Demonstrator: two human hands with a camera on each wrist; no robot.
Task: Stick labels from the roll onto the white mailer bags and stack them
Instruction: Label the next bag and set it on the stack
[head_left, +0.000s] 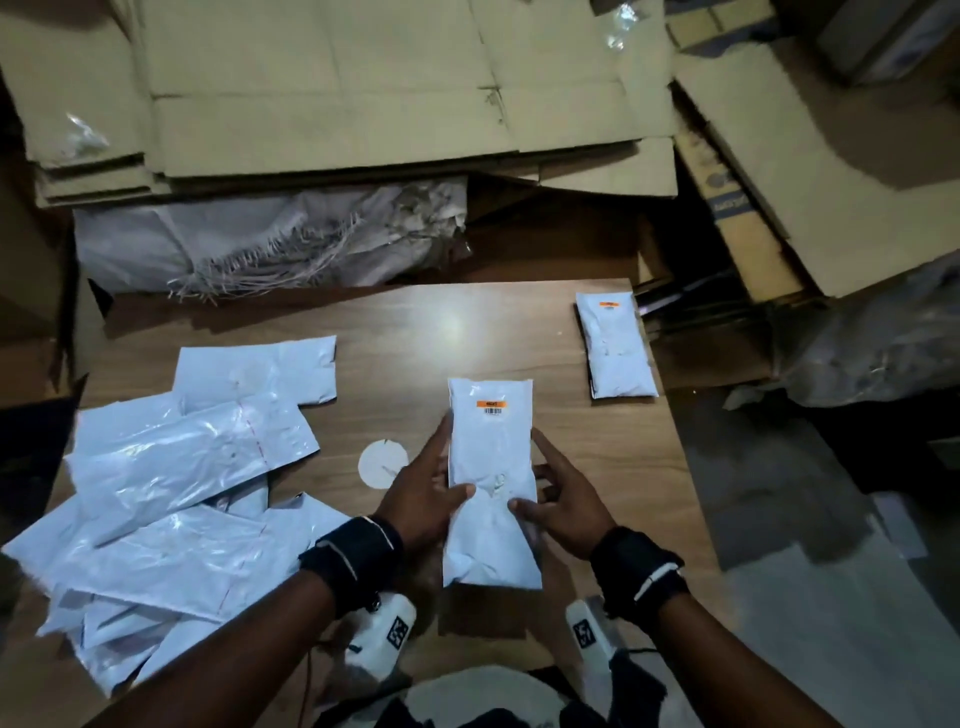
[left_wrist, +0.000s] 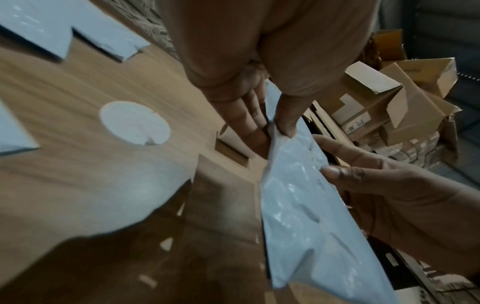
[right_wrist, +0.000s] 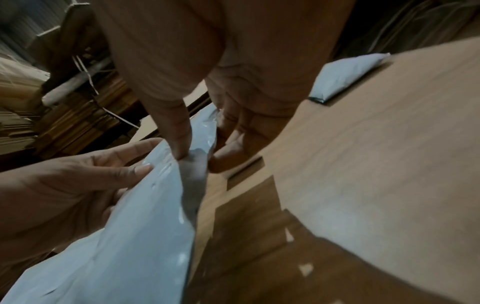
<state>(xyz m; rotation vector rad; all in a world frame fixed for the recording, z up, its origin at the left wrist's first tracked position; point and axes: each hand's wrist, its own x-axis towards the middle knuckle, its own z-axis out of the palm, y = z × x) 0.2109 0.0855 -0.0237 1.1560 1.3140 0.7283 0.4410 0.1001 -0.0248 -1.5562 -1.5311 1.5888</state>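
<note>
Both hands hold one white mailer bag (head_left: 491, 467) above the table (head_left: 597, 467). My left hand (head_left: 423, 493) grips its left edge, thumb on top and fingers beneath; my right hand (head_left: 563, 506) grips the right edge in the same manner. The wrist views confirm a thumb-and-finger pinch on each side. Neither hand is free.

Bag's long axis runs away from me, label end farthest. An orange label (head_left: 491, 404) with a barcode below it is already fixed near that far end. I judge labelling done for this bag, with stacking outstanding.

Governing relation: the labelled stack (head_left: 618, 345) lies ahead and to the right, at the far right corner of the table, its long axis roughly parallel to the held bag. My right hand is the nearer one. The move should need a carry forward and right with little turning.

Unlabelled bags (head_left: 171, 493) lie in a loose, overlapping heap to the left. A white disc (head_left: 382, 462), probably the label roll, lies flat just beside my left hand.

Surface: wood-grain, smooth, with glare. Room: dim, flattened cardboard (head_left: 337, 88) and boxes crowding the far and right sides
</note>
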